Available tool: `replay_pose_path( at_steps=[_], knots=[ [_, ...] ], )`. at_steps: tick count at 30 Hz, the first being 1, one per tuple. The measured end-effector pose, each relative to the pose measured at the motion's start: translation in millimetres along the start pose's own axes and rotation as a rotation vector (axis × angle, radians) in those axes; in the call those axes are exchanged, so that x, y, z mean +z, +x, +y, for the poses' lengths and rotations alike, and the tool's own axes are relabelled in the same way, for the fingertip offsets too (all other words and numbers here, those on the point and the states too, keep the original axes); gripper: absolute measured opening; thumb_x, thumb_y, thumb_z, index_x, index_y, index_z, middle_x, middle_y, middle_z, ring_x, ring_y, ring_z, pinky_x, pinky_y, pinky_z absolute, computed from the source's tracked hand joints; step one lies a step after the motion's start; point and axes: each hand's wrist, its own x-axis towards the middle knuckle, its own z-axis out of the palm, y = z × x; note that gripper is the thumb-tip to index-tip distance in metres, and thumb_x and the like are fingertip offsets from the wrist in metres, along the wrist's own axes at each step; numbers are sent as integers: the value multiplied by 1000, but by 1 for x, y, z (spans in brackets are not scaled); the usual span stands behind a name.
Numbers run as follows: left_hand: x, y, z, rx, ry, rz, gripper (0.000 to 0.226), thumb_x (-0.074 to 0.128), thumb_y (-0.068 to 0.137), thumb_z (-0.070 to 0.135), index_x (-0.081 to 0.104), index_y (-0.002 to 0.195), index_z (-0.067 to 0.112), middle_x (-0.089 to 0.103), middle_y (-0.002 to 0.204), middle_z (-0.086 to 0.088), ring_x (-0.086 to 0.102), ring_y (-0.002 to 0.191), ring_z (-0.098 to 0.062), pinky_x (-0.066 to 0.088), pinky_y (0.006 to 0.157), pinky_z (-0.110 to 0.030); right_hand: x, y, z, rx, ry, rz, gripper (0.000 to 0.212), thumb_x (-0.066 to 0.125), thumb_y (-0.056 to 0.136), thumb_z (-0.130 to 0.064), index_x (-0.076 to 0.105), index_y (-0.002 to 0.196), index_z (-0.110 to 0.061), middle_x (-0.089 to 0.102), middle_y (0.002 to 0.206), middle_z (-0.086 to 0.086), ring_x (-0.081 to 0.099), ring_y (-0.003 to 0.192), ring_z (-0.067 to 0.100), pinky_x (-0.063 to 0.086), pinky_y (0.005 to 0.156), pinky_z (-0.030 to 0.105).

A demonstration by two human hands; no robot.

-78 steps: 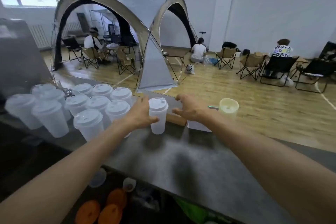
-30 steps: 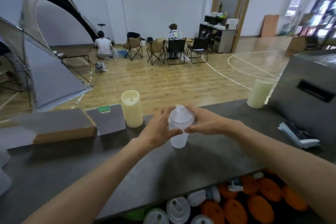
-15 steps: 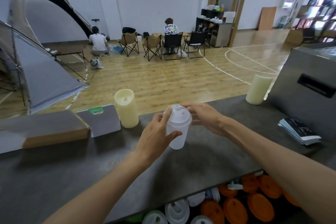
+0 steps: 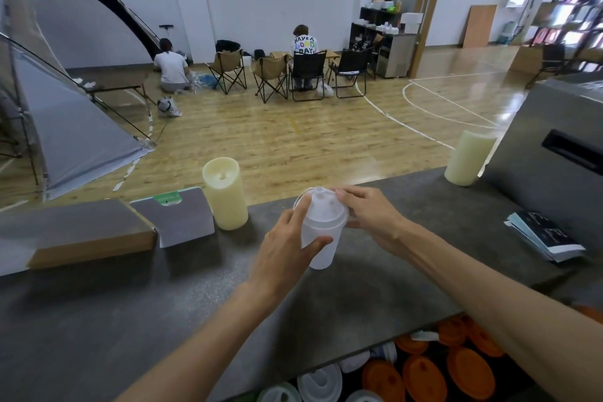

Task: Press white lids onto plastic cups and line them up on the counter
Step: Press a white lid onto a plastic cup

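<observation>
A translucent plastic cup (image 4: 321, 241) with a white domed lid (image 4: 323, 209) is held tilted just above the dark grey counter (image 4: 137, 313). My left hand (image 4: 287, 245) wraps the cup's body, thumb across its front. My right hand (image 4: 368, 215) grips the lid's right rim with its fingertips. The lined-up cups are out of view.
Two cream candles (image 4: 225, 194) (image 4: 468, 158) stand on the counter's far edge, beside a grey tablet (image 4: 177, 217) and a flat box (image 4: 75, 232). A grey machine (image 4: 554, 153) and booklets (image 4: 545, 235) sit at right. Orange and white lids (image 4: 421, 375) lie below the counter.
The view swung right, away from the row of lidded cups. A new cup came between both hands, and it has tilted a little while the right fingers work around the lid.
</observation>
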Motion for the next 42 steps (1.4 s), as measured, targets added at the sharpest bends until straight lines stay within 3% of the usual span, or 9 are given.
replay_pose_path(
  at_steps=[6, 13, 19, 24, 29, 33, 35, 38, 42],
  knots=[
    [-2, -1, 4, 3, -16, 1, 82, 68, 88, 44, 22, 154, 29, 46, 148, -2, 50, 127, -25, 46, 97, -38, 11, -16, 16, -124, 29, 105, 28, 48, 103, -21, 68, 123, -20, 70, 115, -6, 66, 106, 12, 58, 75, 23],
    [-5, 0, 4, 4, -45, -20, 82, 67, 89, 44, 19, 155, 32, 45, 150, 0, 49, 129, -22, 44, 99, -36, 4, -25, 27, -77, 145, -89, 42, 58, 98, -24, 53, 140, -27, 64, 131, -9, 60, 122, 10, 49, 100, 32],
    [-2, 0, 2, 20, -69, -21, 81, 64, 88, 52, 17, 153, 37, 44, 149, 2, 48, 129, -17, 40, 98, -29, 10, -29, 32, -139, 84, -8, 47, 60, 97, -29, 49, 143, -28, 61, 133, -12, 58, 122, 7, 48, 105, 34],
    [9, -3, 13, -122, -557, 20, 65, 50, 88, 64, 21, 146, 54, 38, 150, 19, 38, 136, 3, 36, 114, -37, 14, -30, 31, -146, 80, 9, 38, 56, 99, -25, 50, 135, -38, 61, 134, -12, 58, 123, 6, 46, 107, 36],
    [26, -2, 32, -264, -787, 169, 62, 50, 86, 54, 27, 144, 51, 40, 151, 13, 43, 136, -8, 38, 113, -45, 19, -29, 36, -139, 96, 54, 41, 56, 99, -27, 48, 138, -39, 61, 133, -13, 57, 123, 6, 44, 109, 39],
    [24, 3, 36, -323, -832, 154, 62, 45, 82, 46, 30, 141, 56, 42, 149, 12, 47, 133, -14, 43, 108, -47, 18, -29, 36, -126, 77, 48, 42, 55, 99, -29, 48, 139, -38, 61, 133, -13, 58, 121, 5, 45, 108, 39],
    [19, 6, 31, -325, -842, 122, 58, 45, 89, 37, 32, 145, 47, 49, 141, 15, 52, 127, -8, 46, 105, -36, 17, -30, 33, -113, 74, 50, 46, 56, 99, -28, 46, 144, -33, 60, 134, -14, 58, 121, 4, 44, 109, 40],
    [7, 11, 18, -360, -898, 114, 41, 43, 103, 22, 42, 143, 29, 61, 119, 19, 62, 101, 10, 49, 80, -11, 17, -29, 29, -87, 82, 49, 46, 54, 100, -23, 46, 145, -30, 59, 136, -13, 57, 122, 4, 43, 110, 39],
    [4, 13, 14, -373, -907, 62, 39, 49, 93, 32, 60, 127, 19, 70, 118, 3, 67, 103, -8, 54, 79, -21, 17, -25, 26, -79, 91, 29, 45, 51, 101, -17, 48, 145, -26, 60, 136, -8, 60, 117, 1, 50, 98, 25]
  ],
)
